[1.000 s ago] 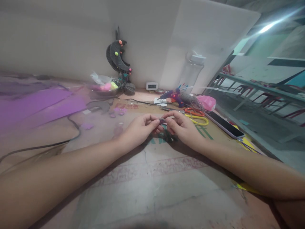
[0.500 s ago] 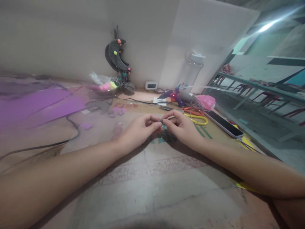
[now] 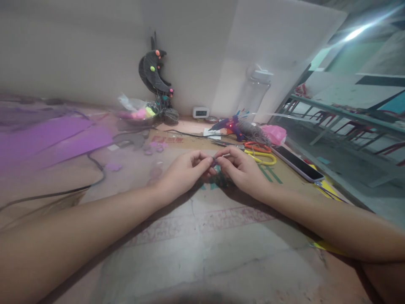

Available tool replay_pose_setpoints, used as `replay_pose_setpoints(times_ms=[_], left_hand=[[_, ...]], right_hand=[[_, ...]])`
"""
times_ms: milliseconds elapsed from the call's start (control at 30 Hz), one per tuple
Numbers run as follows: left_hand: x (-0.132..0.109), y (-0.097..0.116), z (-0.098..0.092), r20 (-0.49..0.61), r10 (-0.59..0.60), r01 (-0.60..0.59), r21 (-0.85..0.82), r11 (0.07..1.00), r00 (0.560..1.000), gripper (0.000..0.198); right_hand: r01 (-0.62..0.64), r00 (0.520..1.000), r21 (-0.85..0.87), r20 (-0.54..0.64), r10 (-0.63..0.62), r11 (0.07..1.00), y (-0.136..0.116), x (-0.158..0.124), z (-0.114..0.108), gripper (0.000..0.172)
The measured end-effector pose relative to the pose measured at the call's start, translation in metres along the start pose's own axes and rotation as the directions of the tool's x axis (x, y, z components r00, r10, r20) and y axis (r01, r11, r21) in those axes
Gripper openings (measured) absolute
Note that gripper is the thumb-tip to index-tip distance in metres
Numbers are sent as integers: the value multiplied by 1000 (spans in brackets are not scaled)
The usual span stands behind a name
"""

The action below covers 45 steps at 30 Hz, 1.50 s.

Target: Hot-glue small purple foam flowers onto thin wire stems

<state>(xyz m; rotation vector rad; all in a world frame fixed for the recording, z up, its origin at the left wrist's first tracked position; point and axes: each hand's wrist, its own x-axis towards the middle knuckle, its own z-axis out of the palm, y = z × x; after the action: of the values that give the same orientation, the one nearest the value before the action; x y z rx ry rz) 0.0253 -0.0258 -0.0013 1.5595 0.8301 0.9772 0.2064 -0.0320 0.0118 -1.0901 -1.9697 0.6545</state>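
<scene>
My left hand (image 3: pixel 185 172) and my right hand (image 3: pixel 241 169) meet over the middle of a cardboard sheet (image 3: pixel 202 236), fingertips pinched together. Between them sits a small purple-grey piece (image 3: pixel 214 161), too small to name, and both hands grip it. Under the hands lie some dark scraps (image 3: pixel 220 181), partly hidden. Both forearms rest on the cardboard.
Behind the hands lie yellow and orange scissors (image 3: pixel 263 153), a blue glue gun (image 3: pixel 228 124), a phone (image 3: pixel 297 163) and a pink bag (image 3: pixel 274 133). A black crescent ornament (image 3: pixel 153 74), a bowl (image 3: pixel 137 116) and a clear bottle (image 3: pixel 255 97) stand by the wall. Purple foam sheets (image 3: pixel 44 139) and a cable (image 3: pixel 95 169) lie at the left.
The hands stay together in nearly the same place; only the fingertips shift a little round the small piece.
</scene>
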Motion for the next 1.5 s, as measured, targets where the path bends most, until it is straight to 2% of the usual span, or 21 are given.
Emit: replay_pose_setpoints(times_ms=[300, 500, 633, 767, 867, 933, 1000, 1100, 1133, 1200, 1300, 1500], left_hand=[[0, 0, 0, -12, 7, -7, -27, 1000, 1000, 21], [0, 2, 1, -58, -12, 12, -11, 1000, 998, 20], [0, 4, 1, -105, -72, 68, -37, 997, 992, 18], [1, 6, 1, -126, -103, 95, -61, 994, 987, 17], [1, 6, 0, -146, -97, 92, -37, 995, 985, 16], [2, 7, 0, -151, -100, 96, -36, 995, 983, 15], [2, 6, 0, -147, -110, 103, -50, 993, 983, 16], [3, 3, 0, -132, -101, 91, -80, 993, 986, 16], [3, 2, 0, -122, -92, 81, -88, 993, 988, 16], [4, 0, 0, -99, -71, 61, -96, 993, 993, 17], [3, 0, 0, -92, -67, 59, -85, 995, 994, 18], [1, 2, 0, -84, -38, 36, -29, 999, 996, 18]], right_hand=[[47, 999, 62, -7, -47, 997, 4, 0, -3, 28], [175, 980, 42, -104, -170, 984, 14, 0, -7, 37], [281, 923, 67, -291, -251, 957, 8, 5, -15, 37], [388, 839, 172, -473, -270, 906, -13, 12, -31, 14], [456, 805, 204, -511, -303, 867, -24, 18, -47, 13], [432, 803, 159, -517, -298, 888, -25, 23, -53, 13], [347, 843, 111, -473, -258, 931, -21, 26, -54, 15], [132, 961, 66, -254, -111, 989, -7, 26, -42, 22], [65, 983, 51, -176, -55, 997, -2, 25, -36, 25], [-28, 998, 47, -56, 31, 998, 6, 21, -24, 28], [-79, 996, 17, 52, 78, 997, 11, 15, -10, 23], [-53, 997, 16, 62, 52, 998, 7, 9, -4, 17]])
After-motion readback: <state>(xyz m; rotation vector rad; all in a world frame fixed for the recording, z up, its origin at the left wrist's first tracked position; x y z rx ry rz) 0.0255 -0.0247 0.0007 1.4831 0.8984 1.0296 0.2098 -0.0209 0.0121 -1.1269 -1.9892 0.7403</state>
